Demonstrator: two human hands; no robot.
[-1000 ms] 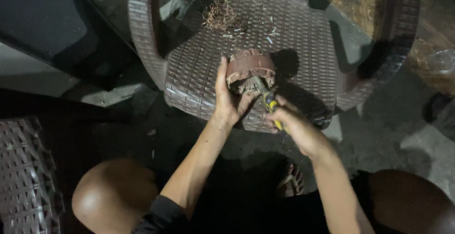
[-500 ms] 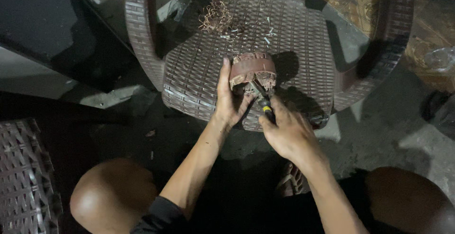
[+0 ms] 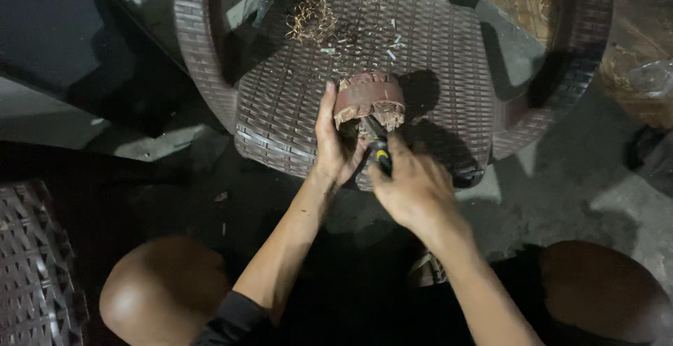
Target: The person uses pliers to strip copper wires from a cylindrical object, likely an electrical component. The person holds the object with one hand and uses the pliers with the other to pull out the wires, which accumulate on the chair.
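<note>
Since the earlier frames the right hand [image 3: 413, 188] has slid forward and up along the tool, so that it now sits close behind the workpiece; the yellow of the handle seen before is almost wholly covered. Left hand [image 3: 335, 143] position is unchanged.

Workpiece: a round, reddish-brown motor stator [image 3: 369, 100], with coppery windings showing at its lower rim, stands on the seat of a brown woven-pattern plastic chair [image 3: 294, 100], near the seat's front edge and roughly midway across it. The left hand cups its left side, fingers [image 3: 328, 107] pressed upright against the casing and the thumb below.

Tool: a dark-shafted screwdriver [image 3: 378, 146], black at the grip with a trace of yellow, points up into the underside of the stator. The right hand's fingers are wrapped tight around the handle.

Debris: a loose tangle of copper wire [image 3: 310, 20] lies toward the rear left corner of the seat, with pale scraps [image 3: 392, 37] scattered between it and the stator.

Surroundings: a second woven chair [image 3: 35, 269] shows at the lower left. Both knees of the person frame the bottom of the view over a grey concrete floor [image 3: 575, 185]. No packages, labels or signs are legible.
</note>
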